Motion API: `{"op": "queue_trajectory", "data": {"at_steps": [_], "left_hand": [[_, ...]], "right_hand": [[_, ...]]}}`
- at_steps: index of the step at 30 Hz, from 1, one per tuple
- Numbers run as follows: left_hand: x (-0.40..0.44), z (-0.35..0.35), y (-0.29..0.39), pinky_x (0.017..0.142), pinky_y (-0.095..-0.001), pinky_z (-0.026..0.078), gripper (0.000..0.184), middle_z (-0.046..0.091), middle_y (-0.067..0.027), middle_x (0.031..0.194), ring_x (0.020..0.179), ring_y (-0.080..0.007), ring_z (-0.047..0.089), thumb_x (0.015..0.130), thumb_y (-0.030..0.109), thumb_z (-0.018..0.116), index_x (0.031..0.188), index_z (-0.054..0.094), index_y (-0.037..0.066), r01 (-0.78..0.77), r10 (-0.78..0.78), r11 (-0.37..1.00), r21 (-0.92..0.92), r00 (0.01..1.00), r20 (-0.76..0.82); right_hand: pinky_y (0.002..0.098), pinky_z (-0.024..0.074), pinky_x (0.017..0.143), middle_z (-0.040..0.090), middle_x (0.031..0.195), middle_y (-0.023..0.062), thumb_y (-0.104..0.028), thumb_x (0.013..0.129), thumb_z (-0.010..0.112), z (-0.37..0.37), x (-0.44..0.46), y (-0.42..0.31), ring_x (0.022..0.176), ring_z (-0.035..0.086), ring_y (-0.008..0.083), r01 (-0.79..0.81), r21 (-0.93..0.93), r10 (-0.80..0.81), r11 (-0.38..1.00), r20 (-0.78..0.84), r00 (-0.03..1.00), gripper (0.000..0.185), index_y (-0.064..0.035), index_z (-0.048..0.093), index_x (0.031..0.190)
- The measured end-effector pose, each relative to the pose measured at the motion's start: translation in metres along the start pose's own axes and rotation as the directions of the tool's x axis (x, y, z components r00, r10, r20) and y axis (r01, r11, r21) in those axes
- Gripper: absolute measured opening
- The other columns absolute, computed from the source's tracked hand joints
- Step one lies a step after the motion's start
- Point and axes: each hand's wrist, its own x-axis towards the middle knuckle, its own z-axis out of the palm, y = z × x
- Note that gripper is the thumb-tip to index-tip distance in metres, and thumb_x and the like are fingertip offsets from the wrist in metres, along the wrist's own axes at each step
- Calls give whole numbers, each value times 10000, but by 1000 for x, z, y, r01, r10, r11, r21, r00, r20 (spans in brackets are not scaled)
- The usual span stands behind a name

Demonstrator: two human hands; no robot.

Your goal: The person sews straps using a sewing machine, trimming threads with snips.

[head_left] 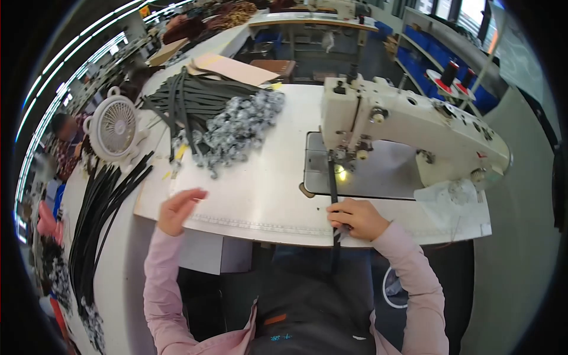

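A narrow black strap [333,183] runs from under the needle area of the white sewing machine [408,112] toward me and hangs over the table's front edge. My right hand [358,217] is closed on this strap near the edge. A small grey, pointed thing [341,232] shows under its fingers, too small to name for sure. My left hand [180,210] hovers over the left front of the table, slightly blurred, its fingers loosely bent and nothing visible in them. The machine's lamp [341,173] glows beside the strap.
Dark straps [189,97] and a heap of grey-white fluffy trim [242,127] lie at the back left. A white fan [115,127] stands left of them. More black straps [97,219] hang at far left. Thread cones [449,74] stand behind the machine. A printed ruler [254,226] lines the front edge.
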Motion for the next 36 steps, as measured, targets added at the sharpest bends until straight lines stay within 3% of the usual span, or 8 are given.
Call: {"op": "queue_trajectory", "data": {"at_steps": [2,5,10,20,23,26,29,36], "left_hand": [[35,80,23,826,-335,447,266,607,-129,1053,986,-256,559,770,21,580,1035,604,6,-318,229,921,223,908,351],[73,164,14,815,-353,461,247,613,-104,1013,955,-267,567,729,55,628,975,617,36,-650,461,687,323,735,498],[119,220,-11,750,-335,458,179,607,-45,939,916,-218,552,730,95,609,905,610,61,-662,492,554,504,749,444],[137,221,-17,839,-375,410,471,565,-86,1067,982,-269,517,609,278,748,1003,622,52,-632,454,679,372,761,464],[136,224,-15,853,-375,402,498,557,-87,1083,998,-272,505,607,283,750,1026,612,52,-617,436,687,384,773,461],[134,221,-20,861,-376,397,504,549,-90,1096,1008,-275,495,611,280,748,1038,607,53,-592,405,689,417,793,456],[132,221,-20,867,-377,395,501,543,-92,1107,1014,-276,490,617,277,747,1044,605,55,-578,395,706,409,800,451],[131,221,-18,890,-377,388,492,534,-101,1123,1048,-278,477,637,279,737,1058,603,60,-563,362,711,421,807,467]], "right_hand": [[315,472,597,607,948,21,-88,691,672,3,-2,1,728,569,215,4,11,-3,1000,-36,999,190,-98,606,870],[306,474,591,603,941,16,-84,689,670,2,-2,0,735,571,203,-10,21,10,1000,-22,1000,183,-99,603,859],[295,475,586,598,900,12,-93,694,666,1,-2,0,741,575,187,31,2,-31,1000,-46,998,165,-87,588,840],[293,485,615,562,962,12,-49,650,641,4,-8,7,789,570,188,68,18,-68,997,-33,997,311,-98,585,952],[301,481,589,577,923,42,-12,625,628,6,-6,5,729,581,200,-38,46,50,998,-284,958,460,-91,571,1075],[300,474,552,595,828,71,48,607,587,-45,-10,-7,643,587,206,-327,-281,172,902,-462,870,560,-73,543,1152],[292,457,505,603,730,79,96,630,497,-112,-10,2,563,573,205,-448,-55,237,892,-788,568,560,-71,539,1163],[398,455,601,630,772,119,-191,797,562,-194,-28,33,681,600,314,-848,-305,456,433,-737,498,510,-177,419,1286]]}}
